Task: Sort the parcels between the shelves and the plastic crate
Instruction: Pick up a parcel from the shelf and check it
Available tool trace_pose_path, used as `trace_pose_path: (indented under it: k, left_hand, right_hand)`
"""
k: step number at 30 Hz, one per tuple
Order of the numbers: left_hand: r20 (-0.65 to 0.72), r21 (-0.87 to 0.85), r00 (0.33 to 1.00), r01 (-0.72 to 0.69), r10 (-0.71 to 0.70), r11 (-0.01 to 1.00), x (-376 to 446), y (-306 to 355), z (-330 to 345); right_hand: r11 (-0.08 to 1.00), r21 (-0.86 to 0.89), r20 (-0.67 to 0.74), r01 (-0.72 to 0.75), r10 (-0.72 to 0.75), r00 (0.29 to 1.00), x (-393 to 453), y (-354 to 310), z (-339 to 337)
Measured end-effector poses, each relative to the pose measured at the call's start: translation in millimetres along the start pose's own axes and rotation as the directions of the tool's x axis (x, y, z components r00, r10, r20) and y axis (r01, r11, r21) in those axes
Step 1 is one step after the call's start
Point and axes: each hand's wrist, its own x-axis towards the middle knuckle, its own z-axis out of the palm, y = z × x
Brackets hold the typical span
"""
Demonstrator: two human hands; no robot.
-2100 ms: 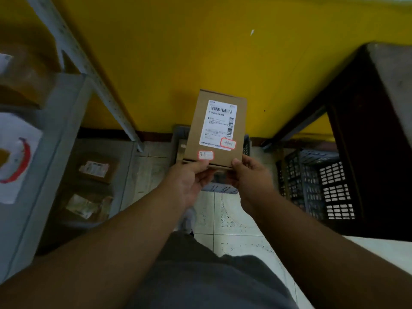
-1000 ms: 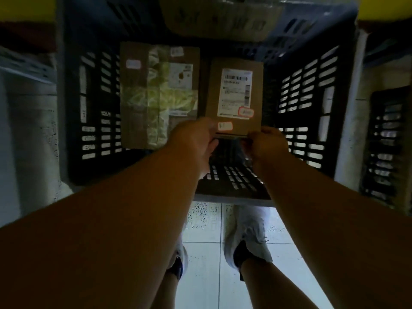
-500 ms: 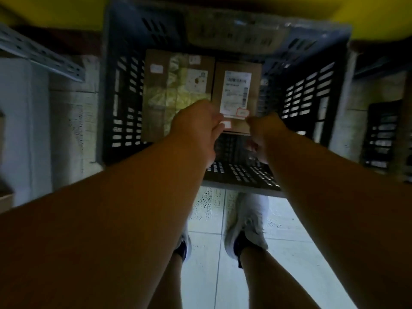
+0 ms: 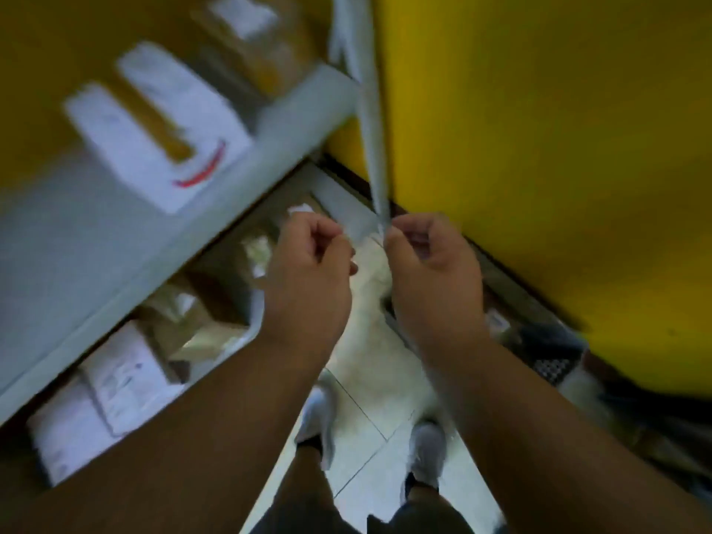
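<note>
head view | looks steeply down from above | close over both forearms | tilted, motion-blurred

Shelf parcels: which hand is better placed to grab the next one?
Left, probably. The left hand holds nothing and sits beside the lower shelf's parcels; the right hand is nearer the yellow wall.
</note>
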Motion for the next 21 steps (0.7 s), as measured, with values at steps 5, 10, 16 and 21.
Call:
trace_pose_path:
  k: [5,10,16,21]
  left_hand:
    - [-0.292,-0.127,0.956,-0.041,0.003,0.991,-63,25,-163]
    - [-0.552,-0.232,0.83,-0.058,-0.082,0.971,-156,-21,-305]
    - [-0.758,-0.256,0.619,0.011,-0.207,0.967,-293,-116,-487]
    - [-0.865,-0.233,0.453,0.021,-0.217,0.972,-369,-158,-593]
  right_hand:
    - [0.916,-0.108,0.323,0.386,-0.335,0.885,-91,-114,94]
    - [0.844,0.037,0.592,0.535,-0.449,0.669,-224,-139,200]
    - [0.845,0.137,0.811,0.517,-0.395,0.431,-415,-111,337]
    - [0.836,0.2,0.903,0.51,-0.359,0.235,-540,-97,415]
